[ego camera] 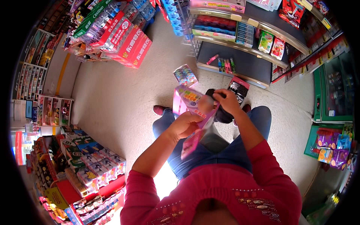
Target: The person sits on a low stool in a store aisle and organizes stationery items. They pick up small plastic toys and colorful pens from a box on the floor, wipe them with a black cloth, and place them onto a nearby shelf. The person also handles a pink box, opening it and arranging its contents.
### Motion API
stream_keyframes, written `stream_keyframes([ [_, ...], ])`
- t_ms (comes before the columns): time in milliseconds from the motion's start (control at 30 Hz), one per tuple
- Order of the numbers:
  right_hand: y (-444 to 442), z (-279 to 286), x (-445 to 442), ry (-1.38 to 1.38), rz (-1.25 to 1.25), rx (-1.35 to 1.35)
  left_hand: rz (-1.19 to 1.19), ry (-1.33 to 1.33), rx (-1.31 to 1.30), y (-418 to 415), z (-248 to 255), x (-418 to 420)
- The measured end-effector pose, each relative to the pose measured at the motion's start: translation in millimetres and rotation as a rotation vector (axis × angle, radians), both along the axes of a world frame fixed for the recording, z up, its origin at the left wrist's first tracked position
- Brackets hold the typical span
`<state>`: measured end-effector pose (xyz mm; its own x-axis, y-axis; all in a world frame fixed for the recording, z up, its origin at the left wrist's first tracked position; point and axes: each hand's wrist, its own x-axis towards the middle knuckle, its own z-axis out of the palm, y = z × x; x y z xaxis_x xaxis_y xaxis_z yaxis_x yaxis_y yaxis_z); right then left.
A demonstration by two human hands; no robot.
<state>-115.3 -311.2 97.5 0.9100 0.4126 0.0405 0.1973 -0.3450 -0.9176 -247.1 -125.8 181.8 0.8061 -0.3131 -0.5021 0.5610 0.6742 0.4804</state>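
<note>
My left hand (184,125) grips a pink and purple printed cardboard box (188,99) by its near side, thumb on top. The box is tilted above my knees, and a pink flap (191,144) hangs toward my lap. My right hand (229,102) is at the box's far right edge, its fingers curled on a soft black cloth (223,114). Part of that cloth is hidden under the hand. Beyond the box, on the floor, sits an open carton of small colourful packs (185,75). Another open box with black packs (238,90) stands past my right hand.
A dark shelf (247,57) ahead bears several bright candy tubes (226,65); bagged sweets (265,42) are on the tier above. Red drink cartons (130,47) are stacked ahead left. Packed cans (98,166) stand at the left, and a green-framed cooler (317,92) at the right.
</note>
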Motion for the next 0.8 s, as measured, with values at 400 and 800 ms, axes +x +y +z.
stream_keyframes([
  [400, 30, 82, -50, -0.799, 0.193, -0.007, -0.062, -0.353, 0.377, -5, -23, 25],
  [800, -46, -57, 131, 0.447, -0.241, 0.246, -0.607, -0.611, 1.233, 14, 26, 14],
])
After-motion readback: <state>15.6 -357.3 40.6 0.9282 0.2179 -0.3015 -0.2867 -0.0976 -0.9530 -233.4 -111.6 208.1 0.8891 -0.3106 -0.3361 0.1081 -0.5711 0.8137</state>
